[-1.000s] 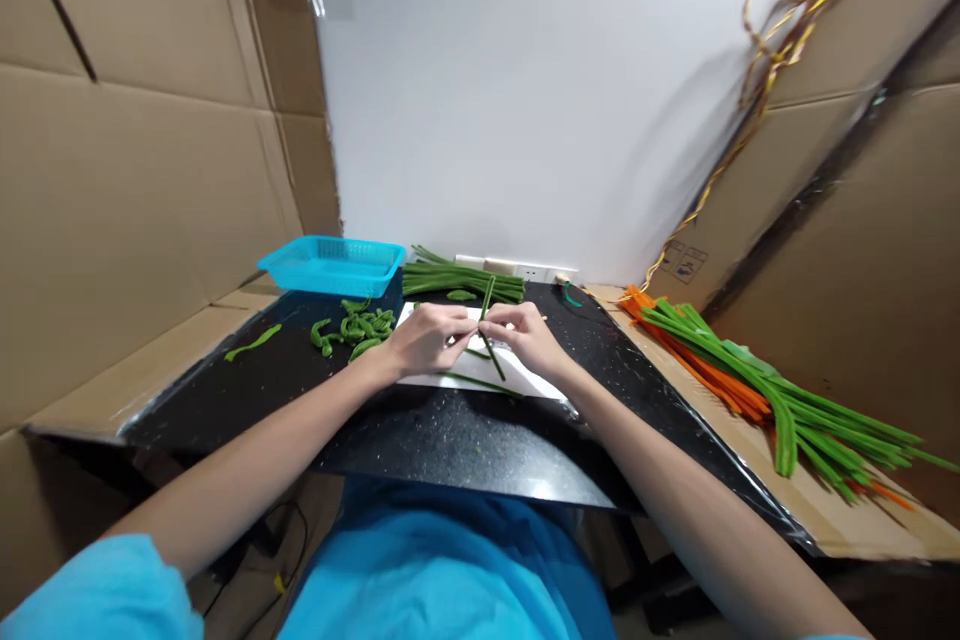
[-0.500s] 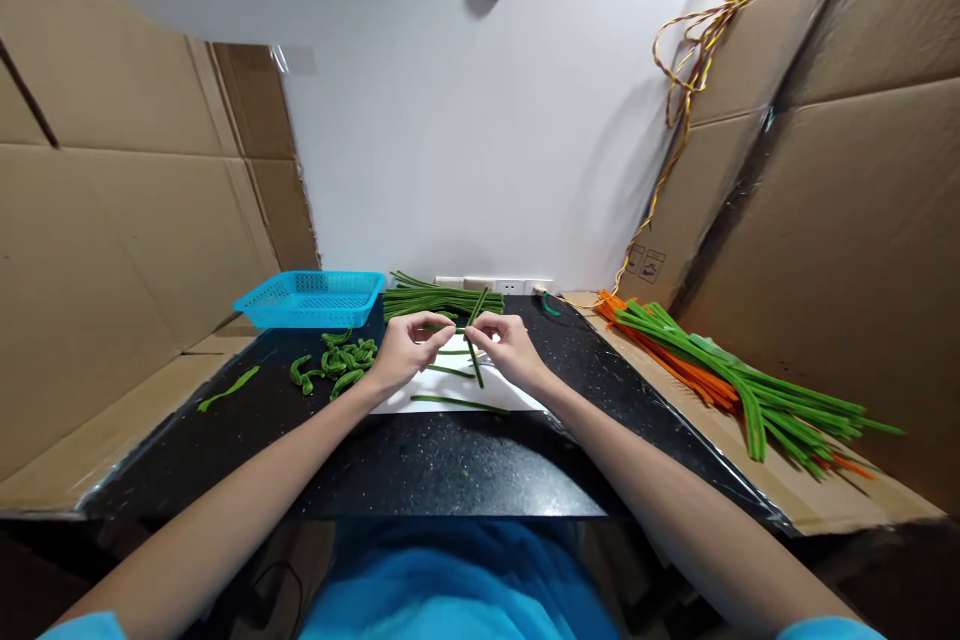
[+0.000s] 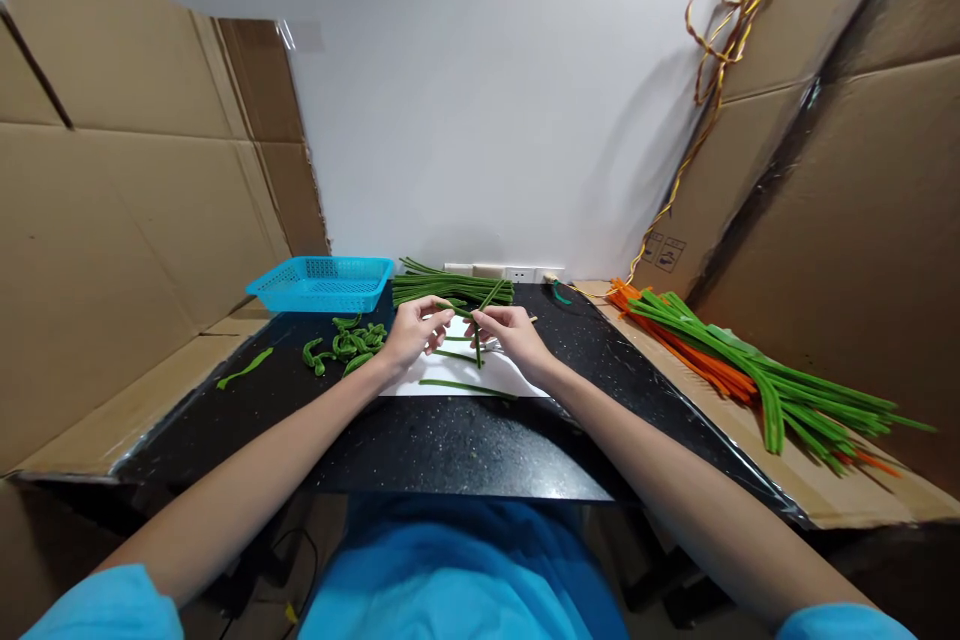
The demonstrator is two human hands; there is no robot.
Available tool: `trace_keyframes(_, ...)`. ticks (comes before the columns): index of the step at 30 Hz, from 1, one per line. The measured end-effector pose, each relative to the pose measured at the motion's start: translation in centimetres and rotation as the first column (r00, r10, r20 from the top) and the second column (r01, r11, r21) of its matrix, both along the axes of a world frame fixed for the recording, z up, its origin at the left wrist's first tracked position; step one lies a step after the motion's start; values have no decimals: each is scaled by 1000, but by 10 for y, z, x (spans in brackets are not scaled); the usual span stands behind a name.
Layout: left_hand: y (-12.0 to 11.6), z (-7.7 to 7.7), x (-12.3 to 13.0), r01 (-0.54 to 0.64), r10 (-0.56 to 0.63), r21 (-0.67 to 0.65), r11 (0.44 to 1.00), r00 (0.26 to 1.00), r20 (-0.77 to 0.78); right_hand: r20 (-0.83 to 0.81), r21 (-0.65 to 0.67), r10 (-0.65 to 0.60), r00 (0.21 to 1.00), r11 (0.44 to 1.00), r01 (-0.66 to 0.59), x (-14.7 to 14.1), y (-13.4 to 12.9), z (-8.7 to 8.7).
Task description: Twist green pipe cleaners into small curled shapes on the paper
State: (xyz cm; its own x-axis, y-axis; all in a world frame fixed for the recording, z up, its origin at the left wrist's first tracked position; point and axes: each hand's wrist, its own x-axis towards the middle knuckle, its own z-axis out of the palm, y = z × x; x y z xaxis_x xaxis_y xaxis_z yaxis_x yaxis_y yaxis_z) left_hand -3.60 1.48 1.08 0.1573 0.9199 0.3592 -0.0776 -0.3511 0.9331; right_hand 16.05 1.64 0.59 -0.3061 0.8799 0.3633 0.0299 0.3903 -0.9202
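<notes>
Dark green pipe cleaners (image 3: pixel 478 344) cross between my hands above a sheet of white paper (image 3: pixel 405 386). My left hand (image 3: pixel 412 334) has thumb and forefinger closed on the piece running sideways. My right hand (image 3: pixel 514 332) pinches the crossing point, where one length slants up and another hangs down. Fingers hide the exact join. Several loose green pipe cleaners, one along the near edge (image 3: pixel 466 387), lie on the paper below. A small pale object (image 3: pixel 492 346) by my right fingers is partly hidden.
Behind my hands lies a bundle of dark green pipe cleaners (image 3: pixel 450 288). Coiled green pieces (image 3: pixel 354 344) and a blue basket (image 3: pixel 319 298) are at left, with a flat green strip (image 3: pixel 244 368). Orange (image 3: pixel 697 366) and bright green pipe cleaners (image 3: pixel 787 390) lie right, beside cardboard walls.
The upper length of the crossing pipe cleaner now leans further right, and the lower length hangs straighter. My left fingers have loosened and spread somewhat. The whole view has shifted slightly.
</notes>
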Motion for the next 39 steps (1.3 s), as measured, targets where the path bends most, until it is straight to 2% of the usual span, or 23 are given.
trace_keyframes(5,-1,-2,1,-3,6,71,998,999,-50,-89,-171,139,986,973,-152,0,2,-2)
trace_keyframes(11,2,-4,1,50,-50,18,999,999,-5,-71,-171,140,988,974,-150,-3,1,-2)
trace_keyframes(15,6,-6,0,-20,22,-35,999,997,74,-53,-172,144,988,974,-151,-6,1,-2)
trace_keyframes(17,7,-7,0,-63,68,-54,997,993,95,-38,-135,117,992,983,-121,-6,0,-1)
trace_keyframes(21,5,-5,-2,-86,91,-71,994,994,67,-10,74,-35,999,997,35,-3,-5,3)
trace_keyframes(25,2,0,-6,-7,3,-47,999,996,-88,1,201,-167,986,966,163,3,-9,9)
trace_keyframes(28,0,4,-7,60,-57,7,998,976,-209,22,264,-209,978,944,196,9,-8,13)
trace_keyframes(30,-1,6,-8,83,-78,11,996,968,-237,22,282,-216,976,938,201,13,-6,16)
trace_keyframes(35,0,5,-5,111,-104,15,994,966,-239,11,201,-164,986,967,158,18,-6,22)
trace_keyframes(37,-1,3,-5,80,-60,70,994,966,-250,-4,96,-122,993,988,122,18,-5,22)
trace_keyframes(39,-3,2,-6,32,28,189,981,952,-306,-30,-38,-96,995,995,95,19,-3,21)
